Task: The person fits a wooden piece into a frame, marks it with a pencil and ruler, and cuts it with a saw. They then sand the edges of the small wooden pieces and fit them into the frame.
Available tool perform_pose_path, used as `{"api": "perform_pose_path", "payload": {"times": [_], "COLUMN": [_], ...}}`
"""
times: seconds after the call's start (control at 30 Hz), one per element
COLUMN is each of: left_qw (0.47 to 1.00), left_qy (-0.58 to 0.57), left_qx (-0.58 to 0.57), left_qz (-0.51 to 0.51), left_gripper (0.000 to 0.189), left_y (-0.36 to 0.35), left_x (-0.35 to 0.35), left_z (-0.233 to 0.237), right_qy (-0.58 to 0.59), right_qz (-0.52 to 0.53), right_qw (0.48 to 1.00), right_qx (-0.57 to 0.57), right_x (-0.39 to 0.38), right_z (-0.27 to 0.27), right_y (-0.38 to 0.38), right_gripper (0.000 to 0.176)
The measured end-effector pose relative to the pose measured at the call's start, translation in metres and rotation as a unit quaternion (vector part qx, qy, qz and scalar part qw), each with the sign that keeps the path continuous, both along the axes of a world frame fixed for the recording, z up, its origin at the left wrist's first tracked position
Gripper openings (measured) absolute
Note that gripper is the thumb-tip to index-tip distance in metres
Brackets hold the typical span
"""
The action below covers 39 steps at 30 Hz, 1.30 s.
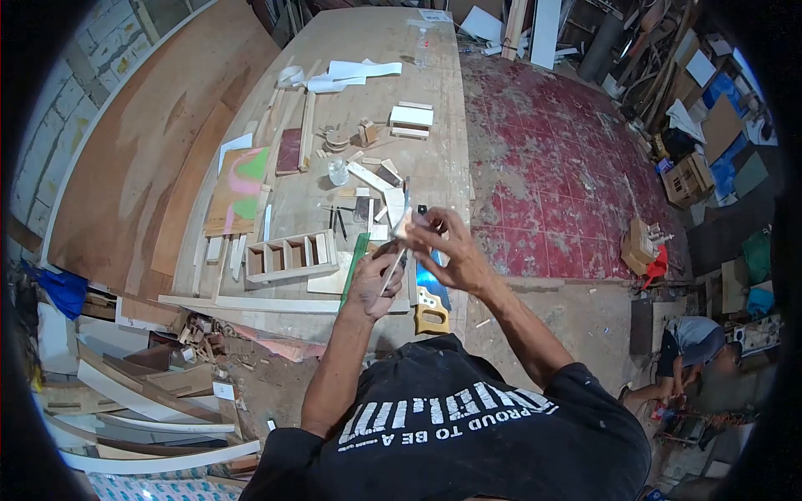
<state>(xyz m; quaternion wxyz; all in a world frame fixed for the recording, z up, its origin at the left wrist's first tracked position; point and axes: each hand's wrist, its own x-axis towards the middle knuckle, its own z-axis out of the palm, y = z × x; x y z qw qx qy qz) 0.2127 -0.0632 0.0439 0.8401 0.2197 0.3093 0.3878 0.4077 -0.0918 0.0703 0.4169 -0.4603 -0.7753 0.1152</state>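
Above the workbench (368, 50) my left hand (374, 282) is closed around a thin pale strip (393, 272) that slants across its fingers. My right hand (455, 255) curls in from the right, its fingertips on a small pale wooden piece (403, 226) at the strip's upper end; their exact grip is partly hidden. Just beneath the right hand lies a handsaw (432, 311) with a yellow handle and bluish blade. A green strip (354, 265) rests beside my left hand. Further left stands a small wooden compartment box (291, 259).
Wood offcuts (368, 175), a glass jar (337, 173) and dark pencils (337, 222) lie ahead. A small white-topped wooden box (412, 118) and clear bottle (421, 48) stand further back. At lower right a person (693, 346) bends down. Curved boards (142, 401) are stacked lower left.
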Motion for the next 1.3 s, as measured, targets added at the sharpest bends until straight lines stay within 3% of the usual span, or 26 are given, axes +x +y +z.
{"api": "perform_pose_path", "payload": {"times": [0.03,0.1,0.23,0.33,0.43,0.53,0.57,0.63,0.67,0.7,0.77,0.8,0.87,0.97,1.0,1.03,1.1,1.13,1.17,1.2,1.23,1.3], "left_qw": [1.0,0.999,0.999,0.998,0.998,0.993,0.993,0.993,0.996,0.996,0.973,0.993,0.992,0.986,0.976,0.981,0.956,0.983,0.982,0.978,0.978,0.995], "left_qy": [-0.002,0.01,-0.026,-0.037,-0.049,0.003,0.004,-0.097,-0.05,-0.053,0.014,-0.049,-0.081,-0.035,0.005,-0.147,-0.261,-0.142,-0.019,0.001,0.004,-0.069], "left_qx": [0.004,-0.032,-0.026,-0.052,-0.03,-0.117,-0.117,-0.033,-0.057,-0.053,-0.202,-0.109,-0.088,-0.161,-0.211,-0.089,-0.048,-0.113,-0.178,-0.186,-0.187,-0.068], "left_qz": [0.001,-0.005,-0.024,-0.022,-0.038,0.011,0.01,-0.058,-0.042,-0.04,0.113,-0.017,-0.033,0.021,0.063,-0.086,-0.121,-0.029,0.063,0.091,0.089,-0.028], "left_gripper": [0.02,0.024,0.016,0.016,0.017,0.022,0.022,0.019,0.018,0.018,0.018,0.018,0.018,0.018,0.018,0.02,0.022,0.021,0.02,0.02,0.02,0.019], "left_y": [0.003,0.002,0.004,0.003,0.003,0.0,0.004,0.006,0.007,0.007,-0.006,0.005,0.006,0.002,0.001,0.015,0.019,0.01,-0.002,-0.006,-0.003,0.004], "left_x": [0.0,-0.005,-0.006,-0.008,-0.007,-0.006,-0.007,-0.01,-0.01,-0.001,0.016,-0.007,-0.011,0.009,0.015,-0.019,-0.022,-0.009,0.007,0.01,0.004,-0.014], "left_z": [-0.003,-0.007,-0.001,-0.007,-0.004,0.007,-0.001,-0.018,-0.024,-0.006,0.041,-0.012,-0.021,0.018,0.031,-0.036,-0.06,-0.015,0.032,0.034,0.019,-0.012], "right_qy": [-0.029,-0.02,-0.003,-0.007,-0.042,-0.004,-0.002,-0.01,-0.042,0.002,0.008,-0.002,-0.026,-0.036,-0.02,-0.019,-0.025,0.007,-0.031,-0.017,-0.004,0.031], "right_qz": [0.049,0.063,0.008,0.102,0.006,0.113,0.112,0.015,0.063,0.129,0.137,0.092,0.022,0.15,0.15,0.129,0.041,0.095,0.14,0.149,0.157,0.036], "right_qw": [0.998,0.998,1.0,0.995,0.998,0.993,0.994,1.0,0.997,0.992,0.99,0.996,0.999,0.987,0.988,0.991,0.999,0.994,0.99,0.989,0.988,0.996], "right_qx": [0.041,0.013,-0.016,-0.002,0.037,-0.017,-0.018,-0.024,-0.014,0.001,0.012,0.012,-0.01,-0.036,0.027,0.035,-0.02,-0.06,0.0,-0.001,0.0,-0.072], "right_x": [-0.002,-0.005,-0.001,-0.006,0.001,-0.014,-0.009,0.0,-0.001,-0.012,-0.022,-0.013,-0.001,-0.031,-0.026,-0.014,-0.006,-0.011,-0.022,-0.021,-0.018,-0.005], "right_z": [-0.001,-0.002,-0.004,-0.005,0.0,0.005,0.003,-0.002,-0.004,-0.003,0.007,0.003,-0.002,0.014,0.004,-0.01,-0.004,-0.006,0.005,0.005,0.005,0.005], "right_y": [-0.001,-0.006,-0.001,-0.005,0.001,-0.013,-0.008,0.0,-0.003,-0.01,-0.016,-0.007,0.0,-0.029,-0.017,-0.003,0.0,-0.007,-0.015,-0.014,-0.01,0.001], "right_gripper": [0.049,0.048,0.048,0.044,0.041,0.041,0.041,0.042,0.04,0.036,0.034,0.035,0.041,0.042,0.041,0.043,0.041,0.037,0.038,0.039,0.04,0.04]}}
